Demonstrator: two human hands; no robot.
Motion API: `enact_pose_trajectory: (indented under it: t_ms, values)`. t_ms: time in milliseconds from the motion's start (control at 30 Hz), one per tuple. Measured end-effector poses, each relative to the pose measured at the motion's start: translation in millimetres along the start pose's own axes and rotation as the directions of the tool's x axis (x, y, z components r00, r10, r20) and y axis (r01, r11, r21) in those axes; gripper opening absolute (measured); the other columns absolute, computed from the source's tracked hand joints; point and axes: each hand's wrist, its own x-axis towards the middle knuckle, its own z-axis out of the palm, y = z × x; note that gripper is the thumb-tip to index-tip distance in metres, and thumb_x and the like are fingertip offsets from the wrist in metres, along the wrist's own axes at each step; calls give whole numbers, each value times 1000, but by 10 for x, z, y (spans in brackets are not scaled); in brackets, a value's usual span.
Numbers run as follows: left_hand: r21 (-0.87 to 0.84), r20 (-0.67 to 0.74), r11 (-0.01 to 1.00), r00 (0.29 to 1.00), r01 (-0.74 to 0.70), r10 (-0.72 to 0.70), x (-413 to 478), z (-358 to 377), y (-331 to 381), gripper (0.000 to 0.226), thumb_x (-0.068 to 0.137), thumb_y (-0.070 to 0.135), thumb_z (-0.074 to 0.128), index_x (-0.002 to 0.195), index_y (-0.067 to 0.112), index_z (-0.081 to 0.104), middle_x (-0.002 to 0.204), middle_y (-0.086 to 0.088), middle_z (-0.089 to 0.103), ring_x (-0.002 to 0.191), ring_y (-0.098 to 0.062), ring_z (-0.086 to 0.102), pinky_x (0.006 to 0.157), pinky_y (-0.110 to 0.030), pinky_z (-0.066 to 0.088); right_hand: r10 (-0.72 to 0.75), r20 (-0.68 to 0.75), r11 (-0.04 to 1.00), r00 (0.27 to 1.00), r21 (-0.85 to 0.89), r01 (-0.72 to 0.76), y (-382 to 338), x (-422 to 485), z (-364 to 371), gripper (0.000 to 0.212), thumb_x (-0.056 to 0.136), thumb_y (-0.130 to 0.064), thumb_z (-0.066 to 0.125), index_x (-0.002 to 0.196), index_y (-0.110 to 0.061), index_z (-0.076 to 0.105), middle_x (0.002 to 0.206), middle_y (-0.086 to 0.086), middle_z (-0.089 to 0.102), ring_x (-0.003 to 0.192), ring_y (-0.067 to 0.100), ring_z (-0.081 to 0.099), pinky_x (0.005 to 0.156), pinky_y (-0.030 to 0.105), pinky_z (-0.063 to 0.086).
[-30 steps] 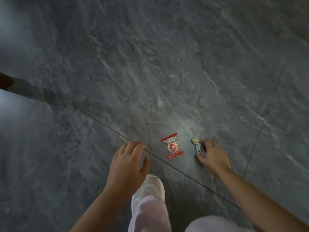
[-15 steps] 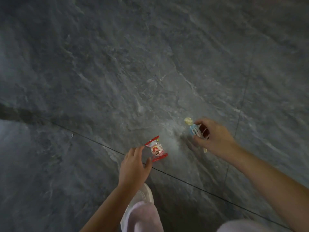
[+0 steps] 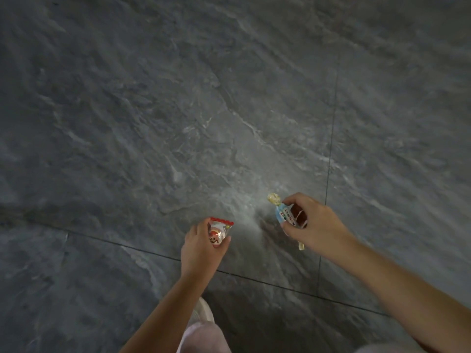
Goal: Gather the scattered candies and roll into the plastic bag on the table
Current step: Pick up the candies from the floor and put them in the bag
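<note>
Two candies are up off the floor, one per hand! From the head view, the left hand (image 3: 201, 248) pinches a red-and-white crinkly plastic-wrapped candy (image 3: 218, 233) between thumb and fingers. The right hand (image 3: 316, 225) curls round a pale-blue-and-white wrapped candy with yellowish twisted ends (image 3: 285, 215). Both hang just above the dark grey stone-tile floor (image 3: 153, 123), with a white shoe (image 3: 202, 312) and a pink trouser leg (image 3: 204, 337) at the bottom edge. No other sweets show on the tiles in view. So the pick-up looks done for these two, I'd say, but delivery is all to come. The plastic bag and the counter are out of frame and no roll shows, so how much remains scattered I cannot tell.
</note>
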Motion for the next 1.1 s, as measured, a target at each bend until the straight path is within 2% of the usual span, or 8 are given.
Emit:
enact_pose_trajectory:
  t_ms: [233,400,533,700,800,933,1000,1100]
  values:
    - [164,49,977,990,-138,131,26,116,-5,55,69,20,76,117,6,54,106,-16,59,96,-33,55,76,-43,47,32,-20,999,999,-20,-32,33,-18,-19,26,78,-28,64,100,-31,50,83,-22,48,72,-4,52,54,9,38]
    - [121,19,981,988,-152,151,-38,7,-103,44,67,12,74,108,5,60,98,-15,62,90,-34,58,73,-41,47,37,-8,999,999,24,-36,-24,19,67,27,78,-24,65,102,-28,52,86,-14,53,72,3,55,56,14,42]
    - [20,-86,992,989,-122,123,-168,-274,-146,40,66,8,75,104,5,61,94,-13,62,86,-32,58,71,-37,46,15,-1,1000,1000,-2,-15,-118,95,264,31,77,-23,66,105,-24,53,91,-7,56,73,4,55,60,16,41]
    - [-82,-196,993,979,-81,64,-392,-753,-174,37,70,10,74,104,7,60,93,-5,57,80,-22,55,68,-32,45,-1,3,1000,1000,25,1,-268,162,574,30,78,-22,65,106,-23,53,92,-5,55,71,5,52,53,8,37]
    - [-81,-242,995,970,-51,30,-514,-1142,-64,36,72,12,73,105,9,60,94,0,53,81,-18,52,69,-30,43,34,-17,998,999,50,-33,-399,85,588,29,79,-21,65,106,-19,54,96,0,58,74,11,54,56,14,39]
    - [-54,-258,998,966,-26,12,-655,-1882,264,36,73,10,73,106,8,60,94,4,49,83,-15,49,70,-26,37,151,-41,987,988,70,-148,-730,-288,251,32,80,-17,64,110,-15,54,102,7,60,79,17,54,58,17,40]
    - [-46,-229,998,973,-41,29,-734,-2278,458,37,73,11,74,106,7,59,95,-1,53,84,-17,51,71,-26,38,176,-31,983,984,53,-174,-967,-521,-11,33,79,-15,65,110,-15,53,104,10,60,81,19,54,66,26,39]
    - [-19,-189,998,980,-66,62,-896,-2839,809,37,72,21,70,105,6,59,97,-10,58,83,-21,54,71,-29,41,195,-40,980,980,41,-193,-1391,-883,-466,35,77,-13,66,110,-14,54,102,12,61,78,20,53,69,26,37]
